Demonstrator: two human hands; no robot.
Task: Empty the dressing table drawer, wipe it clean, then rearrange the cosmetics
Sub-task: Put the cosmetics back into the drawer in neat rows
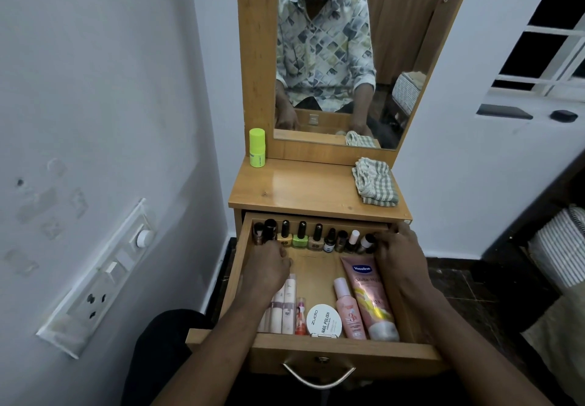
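Two hands: both reach into the open drawer (pixel 316 347), one at each end of the back row.
Left hand (pixel 269 268): at the left end of the row, knuckles up, fingers curled under. The fingertips are hidden, so whether it grasps anything cannot be told.
Right hand (pixel 402 249): at the back right corner, fingers bent toward the last bottles. Grasp cannot be told.
Drawer position: pulled well out of the dressing table (pixel 304 187), with a metal handle (pixel 318 375) on its front.
Nail polish bottles (pixel 300 234): upright in one line along the drawer's back wall. Caps are mostly black and one bottle is bright green.
Vaseline tube (pixel 370 298): pink, lying flat at the right of the drawer floor, white end toward the front.
Pink spray bottle (pixel 346 307): lying just beside the tube, on its left.
Round white container (pixel 324 320): labelled nail polish, against the front wall, near the middle.
Cream tubes (pixel 283 304): side by side at the front left, partly hidden by the left forearm.
Yellow-green bottle (pixel 257 147): upright at the back left of the tabletop.
Striped cloth (pixel 375 182): folded, on the tabletop's right side.
Mirror (pixel 326 57): shows the person in a patterned shirt and white headset.
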